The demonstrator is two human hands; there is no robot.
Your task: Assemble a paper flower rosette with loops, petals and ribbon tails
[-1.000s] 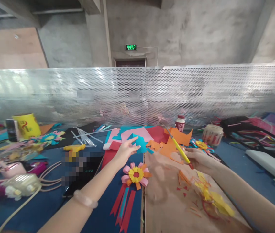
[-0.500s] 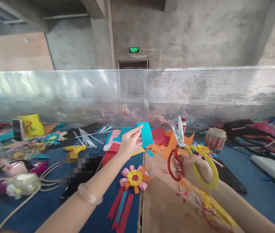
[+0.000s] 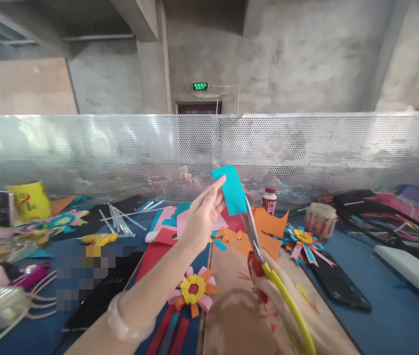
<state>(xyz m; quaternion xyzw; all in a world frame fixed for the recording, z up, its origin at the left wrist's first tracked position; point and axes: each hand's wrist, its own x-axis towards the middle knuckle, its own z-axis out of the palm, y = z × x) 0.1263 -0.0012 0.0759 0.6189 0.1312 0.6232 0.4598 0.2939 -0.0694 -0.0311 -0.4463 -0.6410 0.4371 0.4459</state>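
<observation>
My left hand (image 3: 204, 213) pinches a bent piece of blue paper (image 3: 234, 190) up above the table. In my right hand (image 3: 268, 278) is a pair of scissors (image 3: 253, 231) with one red and one yellow handle loop. The blades reach the lower right edge of the blue paper; whether they cut into it I cannot tell. Below my left hand lies a paper flower (image 3: 193, 288) with a yellow centre, pink and orange petals and ribbon tails. Orange paper (image 3: 268, 224) and red paper scraps lie beneath the scissors.
A brown board (image 3: 227, 315) lies before me. To its right are another paper flower (image 3: 303, 237), a dark phone (image 3: 342, 283) and a jar (image 3: 320, 219). Leftward are a yellow glue gun (image 3: 98, 240), glue sticks (image 3: 119, 219) and a tablet (image 3: 106, 291). A perforated metal screen (image 3: 157, 162) stands behind.
The blue paper has risen and shifted right in my left hand. My right hand has turned the scissors, bringing their blades down and left to the paper's edge. The view has shifted slightly.
</observation>
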